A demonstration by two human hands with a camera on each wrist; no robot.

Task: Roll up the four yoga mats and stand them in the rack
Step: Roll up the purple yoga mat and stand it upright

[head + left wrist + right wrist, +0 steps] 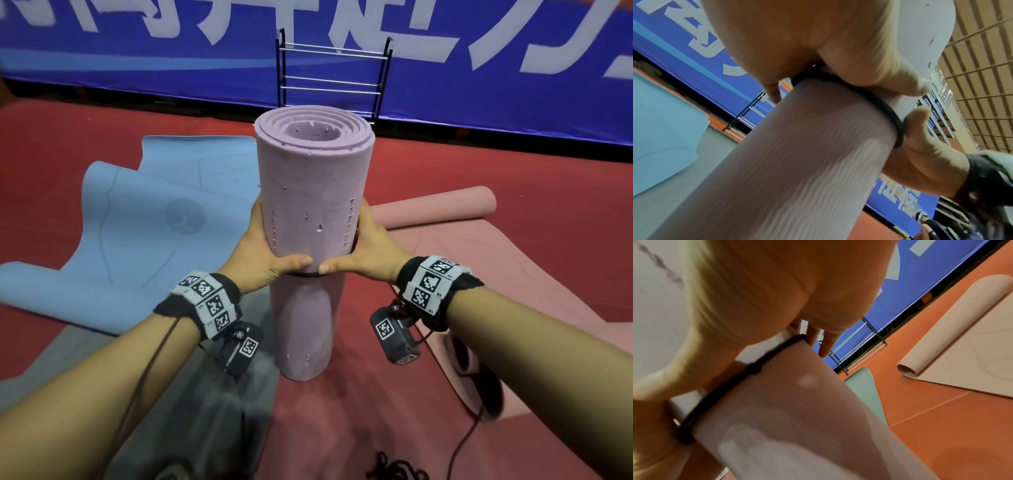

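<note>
A rolled lilac yoga mat [311, 192] stands upright on the red floor in the middle of the head view. My left hand [263, 246] and right hand [366, 246] wrap around its middle from both sides, thumbs nearly meeting in front. A black elastic band [885, 112] circles the roll just under my thumbs, also visible as the band [731, 384] in the right wrist view. The black metal rack [334, 77] stands behind the roll against the blue banner. A blue mat [164, 209] lies wavy and unrolled at left. A pink mat [513, 260] lies at right, partly rolled.
A grey mat [191, 404] lies flat under my left forearm. A blue banner [137, 68] with white lettering closes off the back. Black cords [397, 469] lie on the red floor [342, 428] near the bottom edge. A dark shoe [479, 380] shows under my right forearm.
</note>
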